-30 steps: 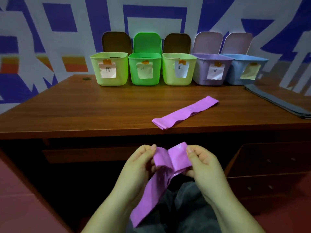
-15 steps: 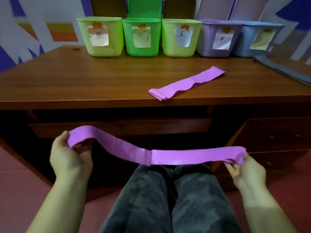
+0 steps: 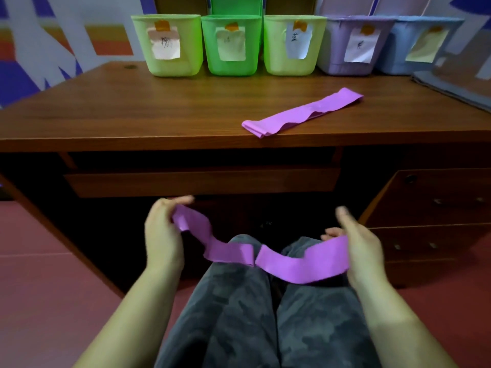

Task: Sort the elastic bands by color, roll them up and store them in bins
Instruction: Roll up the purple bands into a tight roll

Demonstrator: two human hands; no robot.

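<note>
A purple elastic band (image 3: 289, 258) sags across my lap, below the desk's front edge. My left hand (image 3: 162, 235) pinches its left end, fingers curled over the strip. Its right end lies in my right hand (image 3: 358, 248), with the thumb under the strip and the fingers along its outer side. A second purple band (image 3: 303, 112) lies folded flat on the wooden desk (image 3: 132, 115), close to the front edge. Several labelled bins stand in a row at the back, among them a purple bin (image 3: 337, 49).
From the left the row holds a yellow-green bin (image 3: 140, 49), a green bin (image 3: 210, 46), another yellow-green bin (image 3: 273, 46), then the purple one and a blue bin (image 3: 396, 49). A grey folded sheet (image 3: 451, 86) lies at the desk's right. Drawers sit under the desk.
My hands first pulled the band out wide and taut, then came back toward each other, so it now hangs slack over my knees. The camera has tilted further down.
</note>
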